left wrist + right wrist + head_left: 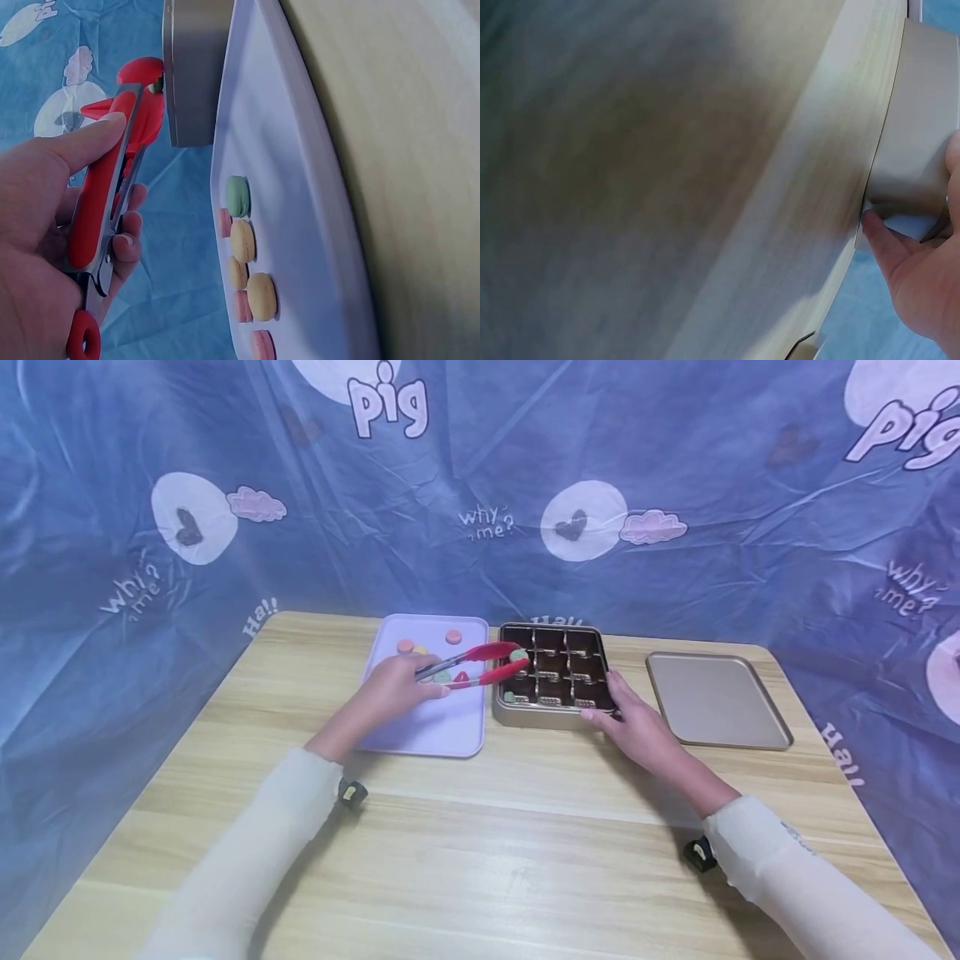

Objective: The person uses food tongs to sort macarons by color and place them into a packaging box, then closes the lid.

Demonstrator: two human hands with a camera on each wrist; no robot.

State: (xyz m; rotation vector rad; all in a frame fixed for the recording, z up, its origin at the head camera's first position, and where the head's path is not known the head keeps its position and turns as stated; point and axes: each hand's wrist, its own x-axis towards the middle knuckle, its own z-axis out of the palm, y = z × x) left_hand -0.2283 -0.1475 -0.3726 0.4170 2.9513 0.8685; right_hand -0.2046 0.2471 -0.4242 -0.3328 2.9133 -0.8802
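My left hand (393,685) grips a pair of tongs (491,651) with red handles and tips, the thumb along one arm in the left wrist view. Between the tips is a green macaron (519,655), over the left column of a gold tin box (543,719) with a dark divided insert. Another green macaron (510,697) lies in the box's front left compartment. My right hand (637,722) holds the box at its front right corner, thumb on the front wall and fingers along the right side.
A lilac tray (423,739) stands left of the box, with several macarons on it: a green macaron (238,196), a yellow macaron (262,297) and a pink macaron (453,637) among them. The box's gold lid (716,702) lies at the right. A blue printed cloth (420,543) hangs behind the wooden table (480,860).
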